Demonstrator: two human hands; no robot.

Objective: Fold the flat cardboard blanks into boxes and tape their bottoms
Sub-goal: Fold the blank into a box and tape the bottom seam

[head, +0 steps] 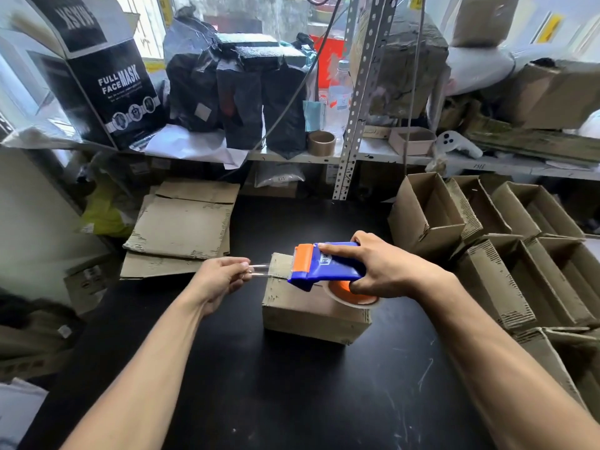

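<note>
Right hand point(383, 271) gripping tape dispenser point(324, 266) over box point(311, 311) at table point(259, 401) centre. Left hand point(220, 277) at 9 o'clock pinching tape point(259, 270). Blanks point(181, 225) lying at 10 o'clock; finished boxes point(519, 248) sitting at 3 o'clock.

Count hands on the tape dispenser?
1. The right hand grips the tape dispenser over the box; the left hand pinches only the tape end.
</note>
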